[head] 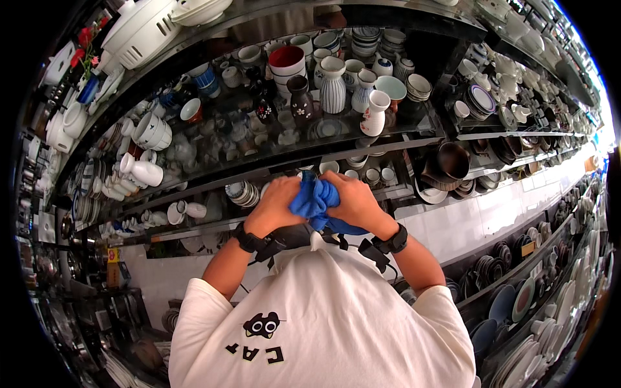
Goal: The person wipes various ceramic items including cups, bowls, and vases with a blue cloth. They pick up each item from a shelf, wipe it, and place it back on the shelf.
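Note:
My left hand [279, 206] and my right hand [356, 201] grip a bunched blue cloth [313, 199] between them, in front of my chest. A dark patterned piece shows at the top of the cloth; I cannot tell whether it is part of the cloth or a small item in it. Beyond my hands, on the glass shelf, stand a white ceramic bottle with red marks [373, 114], a striped ceramic bottle [333, 85], a dark bottle with painted flowers [301, 97] and a red-lined bowl [286, 63].
Stacked bowls [242, 194] and cups sit on the lower shelf close to my hands. A white bottle [141, 169] lies tilted at the left. A brown pot [452, 161] stands at the right. Racks of plates [524, 298] line the tiled aisle [475, 216].

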Available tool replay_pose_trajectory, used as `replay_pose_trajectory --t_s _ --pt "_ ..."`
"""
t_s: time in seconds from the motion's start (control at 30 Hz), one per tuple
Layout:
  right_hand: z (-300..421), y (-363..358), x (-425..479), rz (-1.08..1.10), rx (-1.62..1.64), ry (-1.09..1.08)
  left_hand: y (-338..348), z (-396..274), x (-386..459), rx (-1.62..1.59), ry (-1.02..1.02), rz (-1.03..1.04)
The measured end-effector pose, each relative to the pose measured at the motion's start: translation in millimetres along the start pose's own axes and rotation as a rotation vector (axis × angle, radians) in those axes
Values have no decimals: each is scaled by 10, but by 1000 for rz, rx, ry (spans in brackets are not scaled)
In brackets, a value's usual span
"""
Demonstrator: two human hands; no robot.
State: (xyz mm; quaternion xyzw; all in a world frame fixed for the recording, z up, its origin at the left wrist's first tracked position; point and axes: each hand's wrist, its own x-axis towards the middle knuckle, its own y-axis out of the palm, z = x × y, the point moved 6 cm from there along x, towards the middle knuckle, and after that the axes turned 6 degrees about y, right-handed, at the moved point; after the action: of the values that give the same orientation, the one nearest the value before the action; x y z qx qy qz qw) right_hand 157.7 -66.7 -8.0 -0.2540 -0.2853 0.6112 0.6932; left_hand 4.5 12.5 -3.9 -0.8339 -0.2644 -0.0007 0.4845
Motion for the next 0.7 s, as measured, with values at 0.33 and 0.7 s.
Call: replay_pose_trajectory --t_s 0.33,0.7 --pt "481 -109 -93 -34 -278 -500 623 271 -133 -618 182 635" --pt "-316 178 139 -4 388 182 210 -180 91 182 76 -80"
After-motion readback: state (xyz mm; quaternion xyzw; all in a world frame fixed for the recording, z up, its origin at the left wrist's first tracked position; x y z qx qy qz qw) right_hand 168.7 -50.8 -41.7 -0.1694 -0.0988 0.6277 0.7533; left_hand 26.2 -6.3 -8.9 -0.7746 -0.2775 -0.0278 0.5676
